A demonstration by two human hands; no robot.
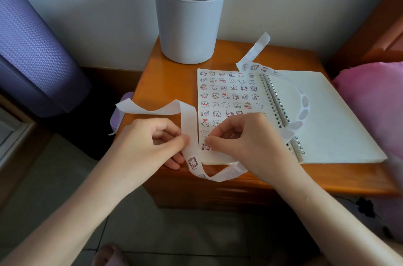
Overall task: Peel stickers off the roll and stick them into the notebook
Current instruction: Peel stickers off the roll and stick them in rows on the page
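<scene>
over the notebook (327, 113), left hand (150, 141) grips strip (187, 117), right hand (246, 141) pinches half-hidden sticker (206, 147).

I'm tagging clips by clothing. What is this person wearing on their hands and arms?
Nothing that shows. The left hand and right hand are ungloved, with no rings, watch or bracelet in view. Both forearms are bare to the frame's edge; no sleeve appears.

Left hand (157, 141) pinches sticker strip (189, 126); right hand (246, 141) presses sticker (206, 146) onto notebook (327, 124)
</scene>
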